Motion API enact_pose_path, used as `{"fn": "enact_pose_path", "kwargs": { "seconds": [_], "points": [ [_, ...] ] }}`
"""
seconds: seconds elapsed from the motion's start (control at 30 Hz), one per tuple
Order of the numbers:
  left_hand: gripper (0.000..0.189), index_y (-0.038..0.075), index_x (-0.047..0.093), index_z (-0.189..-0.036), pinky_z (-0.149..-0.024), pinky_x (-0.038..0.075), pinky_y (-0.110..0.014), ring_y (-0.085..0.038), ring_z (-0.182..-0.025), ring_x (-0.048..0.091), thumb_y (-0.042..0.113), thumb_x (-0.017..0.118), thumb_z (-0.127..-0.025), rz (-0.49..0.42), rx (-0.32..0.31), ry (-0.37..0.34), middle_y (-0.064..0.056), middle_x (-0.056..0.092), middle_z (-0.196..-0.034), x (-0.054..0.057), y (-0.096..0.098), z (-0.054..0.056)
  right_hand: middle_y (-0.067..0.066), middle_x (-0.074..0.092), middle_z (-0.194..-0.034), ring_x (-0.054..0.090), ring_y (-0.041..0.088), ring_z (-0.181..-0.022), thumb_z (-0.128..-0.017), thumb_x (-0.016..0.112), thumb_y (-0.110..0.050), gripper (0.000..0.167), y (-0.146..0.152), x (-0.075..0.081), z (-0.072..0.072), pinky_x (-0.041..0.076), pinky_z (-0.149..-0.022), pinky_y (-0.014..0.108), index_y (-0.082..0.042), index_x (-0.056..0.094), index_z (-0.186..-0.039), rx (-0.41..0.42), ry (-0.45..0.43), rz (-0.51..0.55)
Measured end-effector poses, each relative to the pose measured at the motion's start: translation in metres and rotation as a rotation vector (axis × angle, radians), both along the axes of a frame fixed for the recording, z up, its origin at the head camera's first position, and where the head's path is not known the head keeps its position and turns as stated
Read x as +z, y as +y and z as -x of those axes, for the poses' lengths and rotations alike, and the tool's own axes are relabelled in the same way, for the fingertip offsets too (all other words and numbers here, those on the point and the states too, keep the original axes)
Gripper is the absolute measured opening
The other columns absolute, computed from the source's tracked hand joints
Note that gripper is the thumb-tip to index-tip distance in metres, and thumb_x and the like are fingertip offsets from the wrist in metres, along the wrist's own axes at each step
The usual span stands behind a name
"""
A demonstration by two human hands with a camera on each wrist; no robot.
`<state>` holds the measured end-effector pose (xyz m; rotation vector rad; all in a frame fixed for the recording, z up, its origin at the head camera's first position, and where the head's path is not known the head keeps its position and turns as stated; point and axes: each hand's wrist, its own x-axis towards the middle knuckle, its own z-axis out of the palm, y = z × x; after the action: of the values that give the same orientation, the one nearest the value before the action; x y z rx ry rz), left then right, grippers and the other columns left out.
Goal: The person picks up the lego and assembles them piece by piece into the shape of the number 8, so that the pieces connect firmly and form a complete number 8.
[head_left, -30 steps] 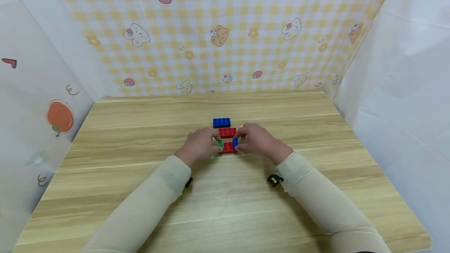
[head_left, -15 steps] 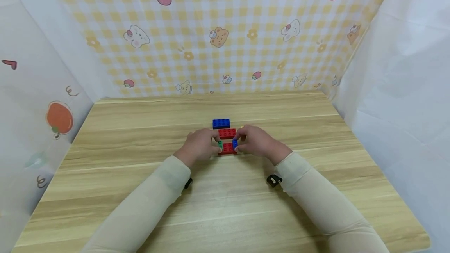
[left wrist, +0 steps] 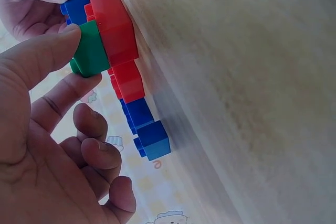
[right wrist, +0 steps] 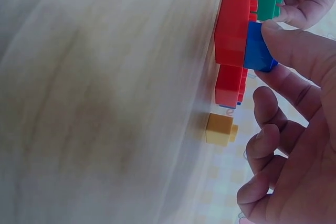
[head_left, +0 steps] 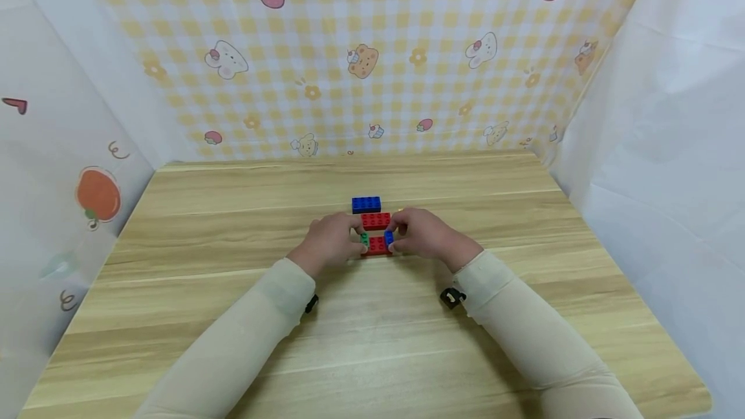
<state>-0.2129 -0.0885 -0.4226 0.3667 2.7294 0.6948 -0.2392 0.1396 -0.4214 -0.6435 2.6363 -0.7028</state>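
Near the middle of the table, a red building brick (head_left: 377, 246) lies with its studs up. My left hand (head_left: 333, 241) pinches a small green brick (left wrist: 90, 50) between thumb and index finger, seated on the red brick's left end. On the right end sits a small blue brick (right wrist: 258, 49), pinched by the thumb and index finger of my right hand (head_left: 423, 233). In both wrist views the other fingers are loosely bent. Just behind lies a second red brick (head_left: 376, 220), apart from the first in the head view.
Farther back is a long blue brick (head_left: 366, 204). A yellow brick (right wrist: 219, 128) stands by the second red one, mostly hidden by my right hand in the head view. Another blue block face (left wrist: 156, 141) shows in the left wrist view. A checked cloth (head_left: 326, 70) hangs behind the table.
Both hands stay on the green and blue bricks with no visible change of grip. The view has shifted very slightly.
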Motion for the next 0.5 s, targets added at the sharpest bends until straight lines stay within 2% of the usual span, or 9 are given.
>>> {"fn": "enact_pose_path", "kwargs": {
  "seconds": [0.23,0.5],
  "points": [
    [0.018,0.022,0.069,-0.101,-0.103,0.037,-0.056,-0.021,-0.096,0.061,0.035,0.081,-0.094,0.008,0.001,0.005,0.005,0.071,-0.108,-0.0006,-0.0012,-0.0002,0.004,0.064,-0.097,0.055,0.022,-0.088,-0.091,0.085,-0.018,0.021,-0.0017,-0.0006,0.0003,0.048,-0.077,0.035,-0.012,0.074,-0.107,-0.002,-0.005,0.005],
    [0.019,0.021,0.069,-0.102,-0.1,0.037,-0.053,-0.021,-0.092,0.06,0.034,0.08,-0.095,-0.004,0.0,-0.003,0.005,0.07,-0.105,0.0005,-0.0011,-0.0007,0.005,0.063,-0.099,0.055,0.022,-0.09,-0.09,0.085,-0.018,0.023,0.0009,-0.0017,0.001,0.048,-0.078,0.035,-0.013,0.074,-0.11,-0.019,-0.038,0.03]
  ]
}}
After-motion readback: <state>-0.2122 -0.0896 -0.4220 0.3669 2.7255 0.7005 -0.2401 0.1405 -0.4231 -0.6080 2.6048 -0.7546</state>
